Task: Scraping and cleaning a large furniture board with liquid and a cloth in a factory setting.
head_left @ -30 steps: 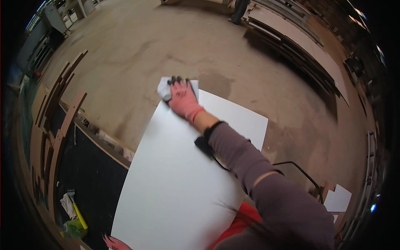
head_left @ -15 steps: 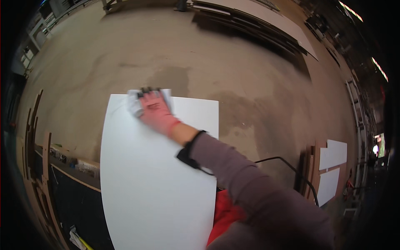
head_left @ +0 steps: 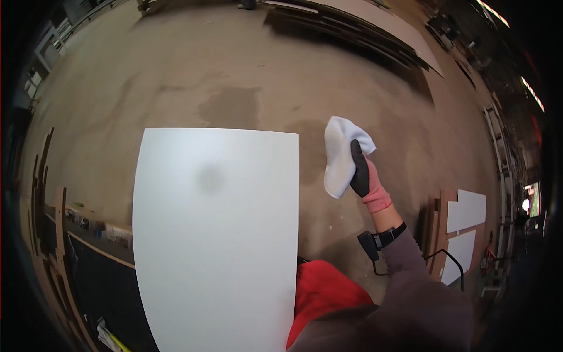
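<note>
The right hand (head_left: 365, 179), in a pink and black glove, had its grip closed around a white cloth (head_left: 342, 154), held in the air off the right edge of the white panel (head_left: 217, 234). The left hand was out of view. A faint grey smudge (head_left: 210, 178) showed on the panel, so the wiping looked unfinished.
</note>
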The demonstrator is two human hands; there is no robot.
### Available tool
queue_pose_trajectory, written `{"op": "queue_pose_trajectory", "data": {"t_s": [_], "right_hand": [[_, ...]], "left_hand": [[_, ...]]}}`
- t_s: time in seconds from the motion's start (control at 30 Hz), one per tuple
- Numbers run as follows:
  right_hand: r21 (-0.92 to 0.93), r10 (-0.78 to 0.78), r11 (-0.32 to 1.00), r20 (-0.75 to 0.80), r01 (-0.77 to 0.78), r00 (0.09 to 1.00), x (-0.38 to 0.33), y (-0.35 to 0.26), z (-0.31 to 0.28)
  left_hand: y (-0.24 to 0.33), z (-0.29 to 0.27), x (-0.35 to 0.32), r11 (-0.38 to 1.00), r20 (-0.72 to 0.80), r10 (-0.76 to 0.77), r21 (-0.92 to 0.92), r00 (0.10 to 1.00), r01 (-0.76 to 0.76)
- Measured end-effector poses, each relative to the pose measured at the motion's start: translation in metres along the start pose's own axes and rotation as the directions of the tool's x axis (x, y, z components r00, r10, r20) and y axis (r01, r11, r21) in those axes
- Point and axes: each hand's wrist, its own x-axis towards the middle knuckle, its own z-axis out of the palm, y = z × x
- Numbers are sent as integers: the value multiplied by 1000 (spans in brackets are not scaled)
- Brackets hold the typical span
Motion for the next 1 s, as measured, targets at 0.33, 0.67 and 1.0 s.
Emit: {"op": "queue_pose_trajectory", "data": {"t_s": [0.33,0.67,1.0], "right_hand": [[-955,-378,-39,285,293,881,68,62,79],[-905,-478,163,276,393,834,27,91,64],[-862,44,-36,503,505,863,-89,65,95]], "left_hand": [[-30,37,14,937,307,55,314,950,-156],[18,103,96,990,306,144,-42,941,-137],[53,114,104,954,321,80,-300,944,21]]}}
